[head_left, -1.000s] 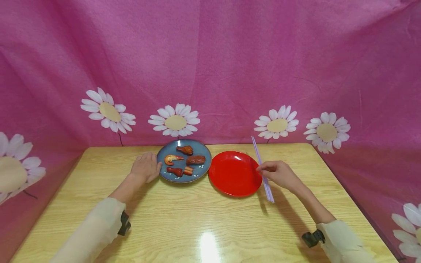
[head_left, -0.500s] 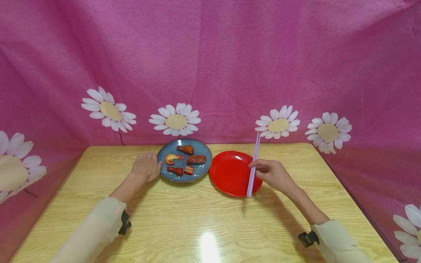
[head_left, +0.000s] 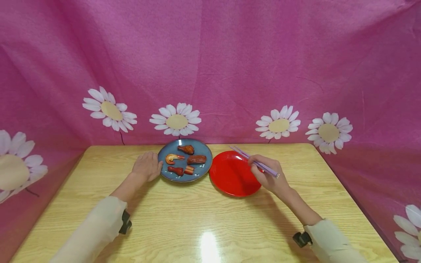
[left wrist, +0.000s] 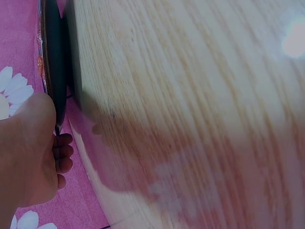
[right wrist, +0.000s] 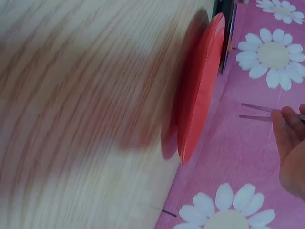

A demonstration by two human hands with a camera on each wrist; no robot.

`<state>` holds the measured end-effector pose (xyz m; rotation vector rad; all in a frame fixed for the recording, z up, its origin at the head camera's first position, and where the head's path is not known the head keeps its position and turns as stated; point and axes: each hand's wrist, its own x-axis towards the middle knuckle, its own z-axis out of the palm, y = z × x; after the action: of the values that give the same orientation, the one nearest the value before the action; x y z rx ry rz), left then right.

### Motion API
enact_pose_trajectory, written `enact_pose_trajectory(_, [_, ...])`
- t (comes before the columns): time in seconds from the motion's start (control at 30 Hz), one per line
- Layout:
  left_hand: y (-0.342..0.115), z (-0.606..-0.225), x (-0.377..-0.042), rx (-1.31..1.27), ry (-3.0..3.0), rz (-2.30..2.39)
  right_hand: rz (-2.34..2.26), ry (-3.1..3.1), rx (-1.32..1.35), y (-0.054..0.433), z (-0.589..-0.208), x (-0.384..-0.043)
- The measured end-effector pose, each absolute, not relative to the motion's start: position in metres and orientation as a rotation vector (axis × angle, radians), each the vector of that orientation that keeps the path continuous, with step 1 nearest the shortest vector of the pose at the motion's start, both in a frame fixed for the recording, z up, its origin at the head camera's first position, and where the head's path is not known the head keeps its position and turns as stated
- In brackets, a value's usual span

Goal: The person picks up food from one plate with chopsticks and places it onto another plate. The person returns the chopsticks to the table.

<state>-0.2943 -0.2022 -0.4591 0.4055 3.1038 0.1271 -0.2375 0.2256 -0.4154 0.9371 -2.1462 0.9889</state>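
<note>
My left hand [head_left: 145, 167] lies beside the left edge of a blue-grey plate [head_left: 164, 149], its thumb touching the rim. The left wrist view shows the thumb [left wrist: 37, 110] at that rim and the fingertips lower, toward the table. On the plate are a brown drumstick [head_left: 186, 149], a shrimp [head_left: 173, 158], a brown meat piece [head_left: 196, 159], a red drumstick [head_left: 175, 171] and a striped meat piece [head_left: 189, 170]. Over a red plate's right side, my right hand [head_left: 271, 173] holds a pair of purple chopsticks [head_left: 241, 152]; their tips [right wrist: 241, 110] are slightly apart, pointing back-left.
The red plate [head_left: 230, 175] stands right of the blue-grey one, their rims close together. Both are near the back of the wooden table [head_left: 164, 219]. A pink cloth [head_left: 223, 73] with white daisies hangs behind and at the sides.
My right hand has moved left over the red plate, turning the chopsticks from nearly lengthwise to slanting back-left, and their tips have parted slightly. The left hand and both plates stay put.
</note>
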Motion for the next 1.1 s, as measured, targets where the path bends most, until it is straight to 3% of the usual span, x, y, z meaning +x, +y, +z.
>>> enact_pose_trajectory(0.67, [-0.203, -0.459, -0.295, 0.419, 3.11, 0.095, 1.53, -2.331, 0.62, 0.197, -0.408, -0.231])
enact_pose_trajectory(1.1, [-0.202, -0.459, -0.294, 0.4, 3.108, 0.096, 1.585, -2.306, 0.639, 0.176, -0.395, -0.232])
